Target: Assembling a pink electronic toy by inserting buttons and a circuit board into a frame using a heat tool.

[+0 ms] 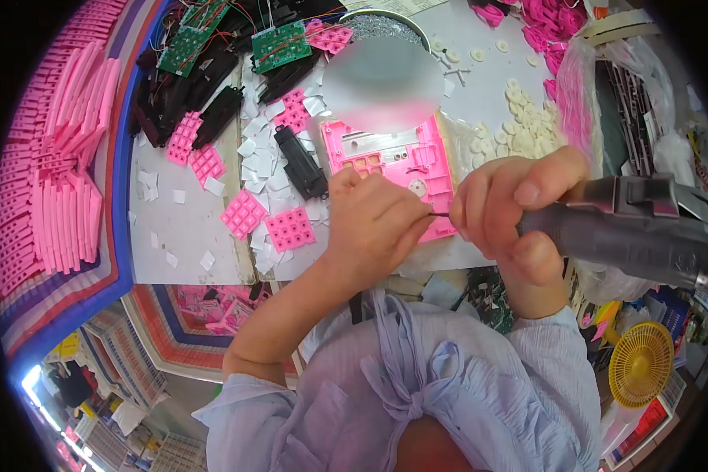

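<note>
A pink plastic housing [439,182] lies on the table in front of me, with a metal strip [385,141] and a white round part [417,187] in it. My right hand [505,206] is wrapped round a grey-black electric screwdriver [625,240], held nearly level. Its thin bit points left over the housing's near edge. By the bit's tip, my left hand [379,224] has its fingers pinched together over the housing's near left part. What they hold, if anything, is hidden. Beside the housing rests a black plastic part [299,164]. A blurred patch covers the housing's far edge.
Pink button pads [291,228] and white paper squares [207,259] are scattered at left. Green circuit boards [282,47] with wires lie on black parts behind. A bowl of screws [385,27] stands at the back, white discs [519,114] to the right, stacked pink parts [63,212] far left.
</note>
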The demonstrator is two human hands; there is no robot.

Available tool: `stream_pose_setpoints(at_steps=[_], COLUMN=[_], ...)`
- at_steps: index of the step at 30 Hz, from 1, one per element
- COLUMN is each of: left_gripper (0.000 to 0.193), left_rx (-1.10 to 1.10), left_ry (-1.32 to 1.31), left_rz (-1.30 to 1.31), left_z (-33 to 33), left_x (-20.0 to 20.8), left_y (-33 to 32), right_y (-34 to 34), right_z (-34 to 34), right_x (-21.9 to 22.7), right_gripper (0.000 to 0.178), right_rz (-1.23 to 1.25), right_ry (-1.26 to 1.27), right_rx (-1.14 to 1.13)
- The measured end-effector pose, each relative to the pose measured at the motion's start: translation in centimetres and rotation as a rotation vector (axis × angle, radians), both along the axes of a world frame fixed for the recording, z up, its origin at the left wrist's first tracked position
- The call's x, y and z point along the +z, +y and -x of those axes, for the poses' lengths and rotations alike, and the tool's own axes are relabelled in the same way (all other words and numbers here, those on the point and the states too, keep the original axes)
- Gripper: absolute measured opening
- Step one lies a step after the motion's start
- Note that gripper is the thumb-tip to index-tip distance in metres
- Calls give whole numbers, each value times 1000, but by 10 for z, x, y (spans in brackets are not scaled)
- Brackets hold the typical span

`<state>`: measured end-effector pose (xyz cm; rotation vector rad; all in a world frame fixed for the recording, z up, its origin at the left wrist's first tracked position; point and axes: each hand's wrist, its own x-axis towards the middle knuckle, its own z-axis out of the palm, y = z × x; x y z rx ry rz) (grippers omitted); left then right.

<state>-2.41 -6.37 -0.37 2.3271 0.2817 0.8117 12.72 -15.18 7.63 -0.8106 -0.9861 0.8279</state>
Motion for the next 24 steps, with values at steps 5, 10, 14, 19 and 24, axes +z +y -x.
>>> stream_pose_setpoints(at_steps=[5, 10, 14, 19, 24], left_gripper=[28, 32, 22, 16, 29], left_rx=[37, -119, -108, -80, -100], left_ry=[166, 227, 229, 219, 290], left_rz=[-96, -233, -321, -335, -357], left_z=[-1, -2, -4, -2, -3], left_x=[10, 1, -1, -3, 2], left_y=[12, 15, 15, 11, 10], right_y=[4, 7, 7, 8, 23], right_z=[-8, -9, -12, -10, -27], right_x=[-43, -57, -65, -65, -54], right_gripper=[33, 28, 25, 22, 34], right_rz=[27, 58, 111, 87, 92], right_ry=[-140, -277, -583, -489, -135], right_rx=[-102, -106, -84, 33, 69])
